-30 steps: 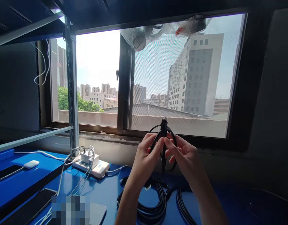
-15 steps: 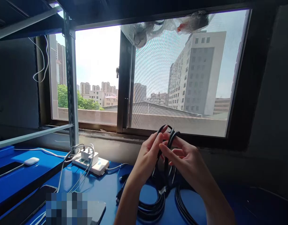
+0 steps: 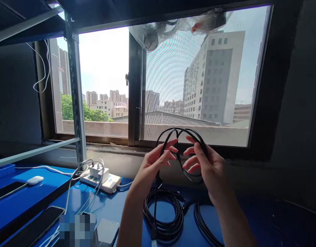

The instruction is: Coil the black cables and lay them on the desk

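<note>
A black cable point(image 3: 176, 129) is looped in the air between my two hands, in front of the window sill. My left hand point(image 3: 158, 159) pinches one side of the loops between thumb and fingers, and a cable end with a plug hangs beneath it. On the other side my right hand point(image 3: 206, 161) grips the gathered strands, its thumb pressed over them and its fingers curled inward. Below them a coiled black cable point(image 3: 182, 223) lies on the blue tabletop point(image 3: 137, 236). Another black cable coil point(image 3: 201, 223) rests to its right, partly hidden by my right forearm.
A white power strip point(image 3: 113, 183) with plugged-in adapters and white wires stands left of my hands. Dark phones point(image 3: 42, 224) lie at the front left, beside a blurred patch. A metal shelf post point(image 3: 77, 103) rises by the window. Plastic bags point(image 3: 150, 37) hang overhead.
My hands have moved apart, and the bunched cable has opened into wider loops between them. A plug end now dangles under my left hand. The view has shifted slightly.
</note>
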`<state>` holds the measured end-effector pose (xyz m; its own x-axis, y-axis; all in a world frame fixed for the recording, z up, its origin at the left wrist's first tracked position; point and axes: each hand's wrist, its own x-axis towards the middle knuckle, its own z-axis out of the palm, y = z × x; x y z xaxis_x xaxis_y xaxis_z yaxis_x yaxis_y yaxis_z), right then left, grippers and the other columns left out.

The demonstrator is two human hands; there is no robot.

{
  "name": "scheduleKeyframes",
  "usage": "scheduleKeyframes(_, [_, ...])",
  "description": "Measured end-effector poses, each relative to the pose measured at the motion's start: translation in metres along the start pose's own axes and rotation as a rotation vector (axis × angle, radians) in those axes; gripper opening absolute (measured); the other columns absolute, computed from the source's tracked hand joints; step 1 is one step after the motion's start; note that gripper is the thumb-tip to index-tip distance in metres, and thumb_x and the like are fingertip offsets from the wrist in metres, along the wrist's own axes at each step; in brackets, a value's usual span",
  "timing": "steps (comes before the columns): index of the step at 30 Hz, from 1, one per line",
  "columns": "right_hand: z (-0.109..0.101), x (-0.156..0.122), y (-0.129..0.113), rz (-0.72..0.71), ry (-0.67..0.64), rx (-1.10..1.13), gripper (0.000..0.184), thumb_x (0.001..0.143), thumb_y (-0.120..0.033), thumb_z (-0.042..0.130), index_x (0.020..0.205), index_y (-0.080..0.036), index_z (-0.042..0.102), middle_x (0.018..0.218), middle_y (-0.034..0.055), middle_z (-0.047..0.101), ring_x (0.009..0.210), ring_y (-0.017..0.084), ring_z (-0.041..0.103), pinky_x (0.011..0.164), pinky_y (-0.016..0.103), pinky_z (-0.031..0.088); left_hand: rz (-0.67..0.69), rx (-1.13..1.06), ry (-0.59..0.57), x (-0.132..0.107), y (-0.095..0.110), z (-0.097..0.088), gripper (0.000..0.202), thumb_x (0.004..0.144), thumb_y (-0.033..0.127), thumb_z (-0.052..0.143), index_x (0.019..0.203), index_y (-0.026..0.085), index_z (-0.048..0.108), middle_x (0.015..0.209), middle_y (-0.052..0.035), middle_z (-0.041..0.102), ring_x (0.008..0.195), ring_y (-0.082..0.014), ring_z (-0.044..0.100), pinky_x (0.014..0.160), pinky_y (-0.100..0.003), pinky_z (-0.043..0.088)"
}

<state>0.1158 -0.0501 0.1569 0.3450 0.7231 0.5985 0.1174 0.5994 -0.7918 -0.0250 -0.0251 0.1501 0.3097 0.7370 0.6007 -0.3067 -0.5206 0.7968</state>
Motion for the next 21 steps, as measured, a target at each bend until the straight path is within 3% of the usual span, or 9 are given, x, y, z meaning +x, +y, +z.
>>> scheduleKeyframes(3, [-0.002,-0.001,-0.004,-0.062,0.120,0.018,0.061,0.066,-0.074,0.060,0.081,-0.016,0.072,0.062,0.0026,0.061,0.033,0.006,0.045,0.028,0.019,0.027,-0.091,0.103,-0.169,-0.002,0.001,-0.007,0.042,0.079,0.053,0.062,0.097,0.018,0.076,0.083,-0.0066,0.070,0.080,-0.0170,0.061,0.077,-0.028,0.046])
scheduleKeyframes(7, [-0.006,-0.007,-0.011,-0.096,0.157,-0.025,0.057,0.068,-0.071,0.062,0.078,-0.017,0.075,0.050,-0.0002,0.053,0.031,0.005,0.037,0.029,0.020,0.025,-0.188,0.067,-0.103,0.001,-0.001,-0.004,0.063,0.082,0.069,0.042,0.081,0.016,0.076,0.088,-0.0097,0.072,0.079,-0.0197,0.064,0.081,-0.033,0.047])
scheduleKeyframes(10, [-0.008,-0.012,-0.015,-0.132,0.098,-0.143,0.051,0.071,-0.066,0.063,0.081,-0.018,0.077,0.044,-0.0008,0.049,0.032,0.006,0.035,0.029,0.019,0.022,-0.251,-0.007,-0.041,0.002,0.000,0.002,0.070,0.082,0.073,0.034,0.087,0.016,0.075,0.090,-0.0107,0.072,0.078,-0.0210,0.065,0.079,-0.034,0.047])
scheduleKeyframes(13, [-0.009,-0.016,-0.017,-0.171,0.029,-0.217,0.045,0.074,-0.062,0.063,0.076,-0.019,0.077,0.040,-0.0011,0.047,0.030,0.006,0.033,0.029,0.019,0.023,-0.275,-0.075,-0.010,0.000,0.003,0.008,0.061,0.085,0.066,0.038,0.097,0.018,0.075,0.083,-0.0105,0.072,0.079,-0.0227,0.066,0.078,-0.035,0.048])
scheduleKeyframes(17, [-0.012,-0.017,-0.021,-0.104,-0.005,-0.174,0.047,0.072,-0.064,0.063,0.064,-0.019,0.072,0.042,0.0004,0.051,0.031,0.008,0.040,0.029,0.019,0.028,-0.272,-0.151,-0.062,-0.005,0.005,0.011,0.044,0.088,0.049,0.042,0.101,0.023,0.074,0.094,-0.0089,0.073,0.085,-0.0225,0.067,0.083,-0.035,0.048])
scheduleKeyframes(21, [-0.016,-0.017,-0.027,-0.104,-0.148,-0.229,0.055,0.075,-0.067,0.056,0.047,-0.019,0.062,0.041,0.0019,0.051,0.033,0.008,0.041,0.032,0.019,0.030,-0.255,-0.198,-0.072,-0.006,0.010,0.012,0.041,0.086,0.050,0.046,0.093,0.023,0.075,0.089,-0.0081,0.073,0.083,-0.0230,0.066,0.080,-0.036,0.049])
